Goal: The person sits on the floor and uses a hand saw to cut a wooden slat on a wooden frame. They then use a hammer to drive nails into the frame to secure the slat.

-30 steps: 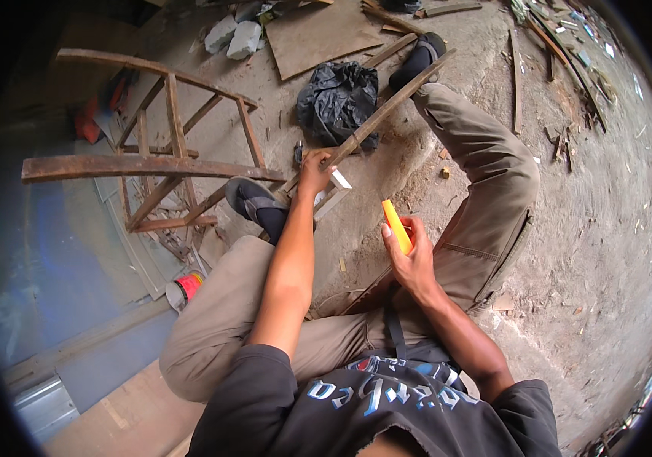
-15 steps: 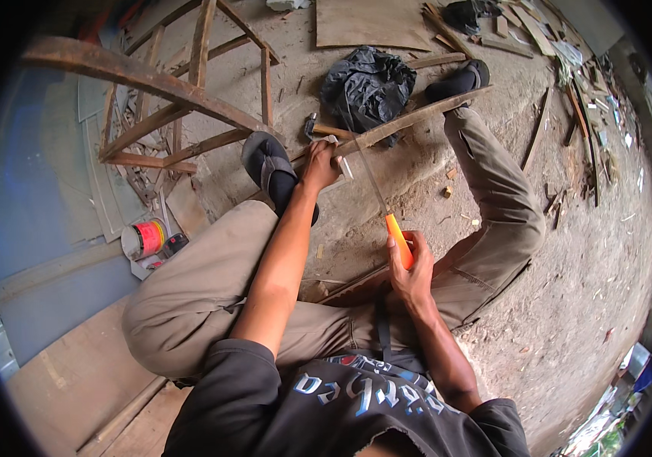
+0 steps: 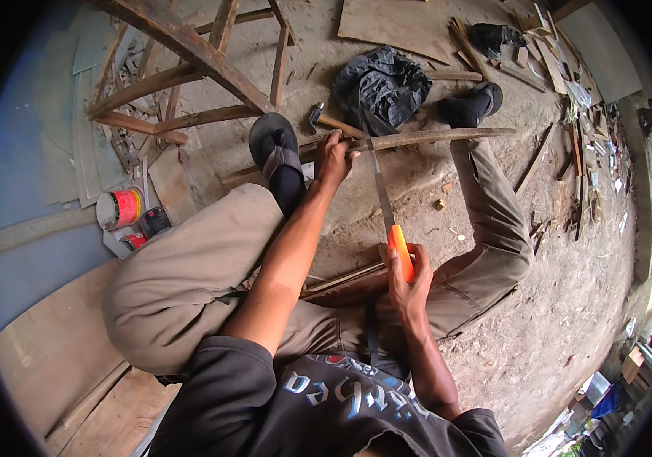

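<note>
My left hand (image 3: 333,158) is closed around the left end of a narrow wooden strip (image 3: 436,138). The strip runs to the right, its far part passing over my right trouser cuff. In my right hand (image 3: 409,283) is the orange handle of a handsaw (image 3: 384,194). Its blade points away from me and crosses the strip just right of my left fingers. Beyond the strip lies a hammer (image 3: 341,126) with a wooden handle, partly hidden by the saw blade and strip. A crumpled black plastic bag (image 3: 384,85) sits behind the blade tip.
A wooden frame (image 3: 189,76) stands at the far left. Near my left knee is an open red-and-yellow can (image 3: 122,208). My sandalled feet (image 3: 276,148) flank the work. Wood scraps (image 3: 577,164) litter the right side; a flat board (image 3: 398,27) lies at the back.
The wooden strip has swung from a slant to nearly level, its right end coming nearer me. My left hand has shifted slightly right. The saw blade now lies across the strip closer to those fingers.
</note>
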`<state>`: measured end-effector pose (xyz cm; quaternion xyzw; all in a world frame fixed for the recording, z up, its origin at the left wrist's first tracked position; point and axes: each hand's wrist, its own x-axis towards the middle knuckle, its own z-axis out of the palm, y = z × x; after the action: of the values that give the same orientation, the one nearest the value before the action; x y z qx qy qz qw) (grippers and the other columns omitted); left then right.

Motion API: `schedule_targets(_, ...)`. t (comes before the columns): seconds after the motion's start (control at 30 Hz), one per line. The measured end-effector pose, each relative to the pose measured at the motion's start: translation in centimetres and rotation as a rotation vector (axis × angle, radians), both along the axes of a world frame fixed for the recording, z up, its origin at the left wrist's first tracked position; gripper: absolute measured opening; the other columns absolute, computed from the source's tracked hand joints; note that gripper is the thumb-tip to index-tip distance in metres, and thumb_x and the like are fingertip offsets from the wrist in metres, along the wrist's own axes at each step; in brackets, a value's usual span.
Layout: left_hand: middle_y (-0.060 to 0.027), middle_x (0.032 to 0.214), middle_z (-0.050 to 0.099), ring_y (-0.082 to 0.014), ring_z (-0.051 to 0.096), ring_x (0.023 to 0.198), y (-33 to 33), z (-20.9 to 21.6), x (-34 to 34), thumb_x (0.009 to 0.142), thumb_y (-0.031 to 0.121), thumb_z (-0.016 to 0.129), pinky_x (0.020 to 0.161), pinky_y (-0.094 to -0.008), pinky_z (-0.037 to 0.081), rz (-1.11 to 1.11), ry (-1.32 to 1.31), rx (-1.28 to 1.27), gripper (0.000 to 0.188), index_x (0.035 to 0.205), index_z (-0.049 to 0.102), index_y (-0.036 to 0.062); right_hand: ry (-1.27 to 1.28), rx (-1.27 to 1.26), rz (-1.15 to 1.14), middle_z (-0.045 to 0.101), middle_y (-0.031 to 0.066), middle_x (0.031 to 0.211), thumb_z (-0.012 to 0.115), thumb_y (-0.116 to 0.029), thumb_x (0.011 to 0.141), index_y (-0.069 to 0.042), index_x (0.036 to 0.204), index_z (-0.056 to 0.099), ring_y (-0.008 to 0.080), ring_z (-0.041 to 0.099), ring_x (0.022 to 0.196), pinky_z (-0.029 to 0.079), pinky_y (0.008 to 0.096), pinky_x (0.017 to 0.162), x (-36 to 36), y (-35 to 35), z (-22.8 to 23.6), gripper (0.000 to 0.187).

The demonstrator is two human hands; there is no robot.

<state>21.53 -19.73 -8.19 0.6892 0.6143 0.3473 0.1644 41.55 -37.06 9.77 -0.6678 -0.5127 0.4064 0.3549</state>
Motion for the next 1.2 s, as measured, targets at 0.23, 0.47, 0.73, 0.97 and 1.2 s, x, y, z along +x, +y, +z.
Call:
schedule_targets(0.23, -0.017, 0.094, 0.062, -0.0368, 0.059, 0.093, -0.1, -1.3, -0.3, 0.072, 0.014, 0.076, 0.078, -0.0445, 0.047, -0.031, -0.008, 0.007, 0.031, 0.098, 0.063, 0.0022, -0.05, 0.013, 0.051, 0.06, 0.014, 0.061, 0.067, -0.017, 0.087, 0.001, 0.099, 0.055, 0.0142, 0.054, 0.051, 0.042, 0.0296, 0.049, 0.1, 0.2, -0.1, 0.025)
schedule_targets(0.47, -0.0126, 0.09, 0.063, -0.0333, 0.06, 0.091, -0.2, 0.1, 0.4, 0.076, 0.024, 0.073, 0.08, -0.0431, 0.044, 0.025, 0.124, 0.06, 0.03, 0.096, 0.061, 0.0047, -0.062, 0.028, 0.097, 0.062, 0.0168, 0.065, 0.065, -0.014, 0.087, 0.001, 0.102, 0.053, 0.0199, 0.06, 0.053, 0.045, 0.0316, 0.051, -0.4, 0.6, -0.1, 0.024)
schedule_targets(0.73, -0.0134, 0.122, 0.053, -0.0323, 0.046, 0.119, -0.3, -0.8, 0.8, 0.085, 0.034, 0.063, 0.099, -0.0562, 0.031, 0.002, 0.261, -0.235, 0.045, 0.119, 0.053, 0.0071, -0.057, 0.025, 0.114, 0.063, 0.017, 0.068, 0.065, -0.013, 0.087, 0.001, 0.103, 0.052, 0.0178, 0.061, 0.055, 0.045, 0.0311, 0.051, -0.8, 0.1, 0.5, 0.024)
schedule_targets(0.97, -0.0114, 0.124, 0.054, -0.0356, 0.043, 0.125, 0.2, -0.7, 1.0, 0.09, 0.04, 0.057, 0.104, -0.0605, 0.024, -0.012, 0.202, -0.306, 0.046, 0.123, 0.051, 0.0078, -0.109, -0.056, 0.103, 0.063, 0.0159, 0.066, 0.065, -0.015, 0.089, 0.001, 0.102, 0.053, 0.0163, 0.058, 0.052, 0.044, 0.0301, 0.051, -0.9, 0.5, 1.5, 0.024)
schedule_targets(1.2, -0.0129, 0.129, 0.05, -0.0367, 0.038, 0.128, -0.2, -2.4, 1.0, 0.092, 0.039, 0.055, 0.105, -0.0618, 0.021, 0.036, 0.217, -0.265, 0.047, 0.127, 0.047, 0.0085, -0.081, -0.062, 0.088, 0.062, 0.0153, 0.063, 0.065, -0.014, 0.088, 0.001, 0.101, 0.053, 0.0157, 0.056, 0.049, 0.043, 0.0295, 0.048, -1.0, 0.4, 1.7, 0.023)
